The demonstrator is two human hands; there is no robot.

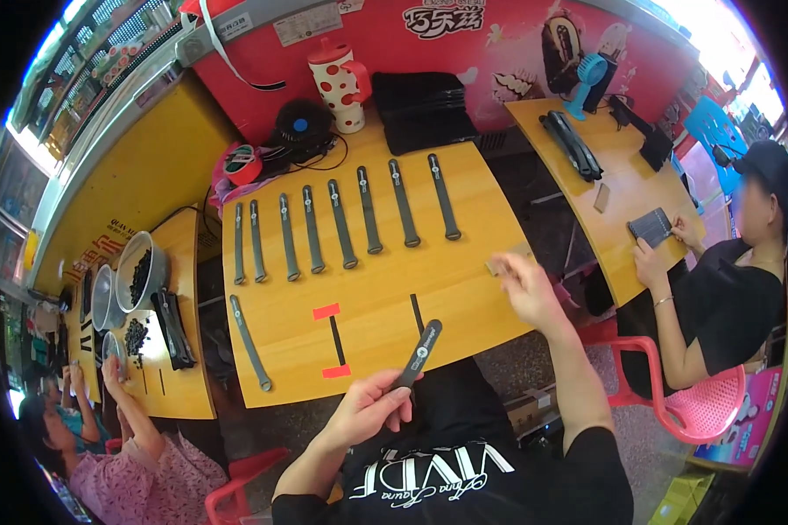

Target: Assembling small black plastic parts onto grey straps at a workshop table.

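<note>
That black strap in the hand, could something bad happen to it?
Maybe. The left hand pinches the black strap only at its lower end, past the table edge, so it could slip and fall. Swinging it might also knock the lone strap lying near the front edge.

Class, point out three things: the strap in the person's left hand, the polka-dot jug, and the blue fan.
strap point(418, 354), head view, on its middle.
polka-dot jug point(339, 85), head view, on its body.
blue fan point(589, 72), head view, on its round head.

You have nine grey straps lying on your wooden table, one dark strap in hand, and two red tape markers.
</note>
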